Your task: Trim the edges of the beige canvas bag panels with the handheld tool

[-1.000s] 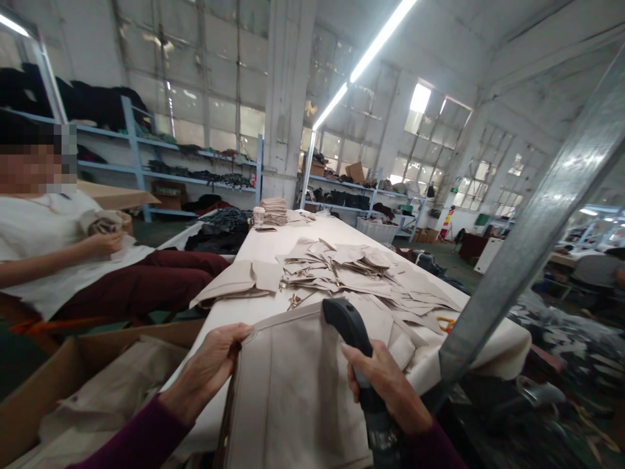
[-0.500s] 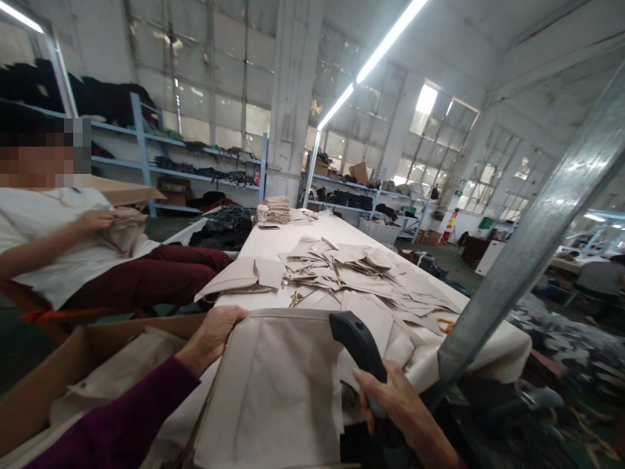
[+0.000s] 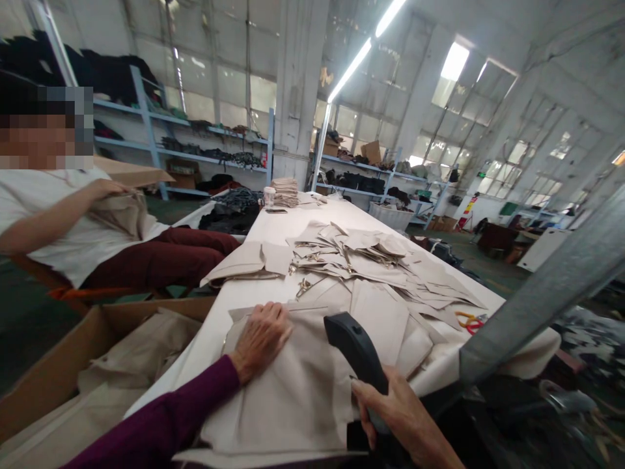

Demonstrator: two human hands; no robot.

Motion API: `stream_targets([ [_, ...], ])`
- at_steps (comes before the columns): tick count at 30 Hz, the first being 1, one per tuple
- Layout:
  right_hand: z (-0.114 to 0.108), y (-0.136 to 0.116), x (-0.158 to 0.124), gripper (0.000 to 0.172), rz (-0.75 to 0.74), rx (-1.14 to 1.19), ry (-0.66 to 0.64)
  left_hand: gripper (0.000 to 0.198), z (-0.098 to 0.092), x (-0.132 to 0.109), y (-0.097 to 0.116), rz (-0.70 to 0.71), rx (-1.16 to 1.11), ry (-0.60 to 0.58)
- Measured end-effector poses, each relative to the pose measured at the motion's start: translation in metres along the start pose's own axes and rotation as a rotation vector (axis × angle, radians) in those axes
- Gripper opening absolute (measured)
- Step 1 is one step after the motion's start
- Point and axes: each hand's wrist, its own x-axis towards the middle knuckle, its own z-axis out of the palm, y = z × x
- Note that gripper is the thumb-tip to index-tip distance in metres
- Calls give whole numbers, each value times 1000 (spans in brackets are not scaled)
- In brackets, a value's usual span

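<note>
Left hand (image 3: 261,342) lies open and flat on a beige canvas panel (image 3: 278,407) at the near end of the bench (image 3: 209,345), right hand (image 3: 403,417) closed round a dark plastic pistol-grip tool (image 3: 354,345) just right of it, with cut canvas pieces (image 3: 351,260) and scissors (image 3: 303,287) lying farther along.

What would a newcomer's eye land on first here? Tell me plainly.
A heap of cut beige fabric pieces sprawls across the long white table mid-frame. In the foreground, the left hand lies flat on a beige canvas panel, while the right hand grips a black handheld device. A seated co-worker sits at far left, beside a cardboard box.
</note>
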Motion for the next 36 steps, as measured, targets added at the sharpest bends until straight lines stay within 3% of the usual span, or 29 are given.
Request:
stream_targets([
  [3, 6, 0, 4, 27, 36, -1, 2, 14, 10, 2, 0, -28, 22, -4],
  [6, 11, -5, 7, 24, 74, -15, -18, 18, 15, 2, -6, -66, -168, 40],
  [13, 33, -17, 7, 22, 75, -72, -81, 14, 1, 17, -24, -558, -1271, 170],
  [16, 44, -16, 11, 19, 59, -86, -109, 18, -3, 23, -30, -711, -1579, 238],
  [21, 53, -20, 24, 22, 65, -102, -80, 24, -8, 23, -38, -743, -1552, 286],
  [25, 52, -31, 24, 26, 77, -98, -86, 19, -11, 12, -58, -644, -1034, 338],
  [27, 49, -34, 21, 28, 104, -107, -88, 19, -9, 1, -70, -537, -854, 233],
  [28, 47, -34, 18, 29, 118, -110, -82, 26, -8, -5, -74, -491, -852, 153],
  [30, 43, -31, 13, 30, 138, -96, -68, 19, -8, -15, -79, -403, -911, -10],
  [32, 38, -26, 7, 33, 115, -71, -62, 20, -12, -19, -80, -350, -1007, -92],
  [34, 30, -20, -2, 36, 73, -66, -54, 31, -23, -14, -80, -424, -1129, -35],
  [36, 20, -16, -12, 38, 31, -99, -35, 33, -42, -1, -83, -608, -1248, 132],
])
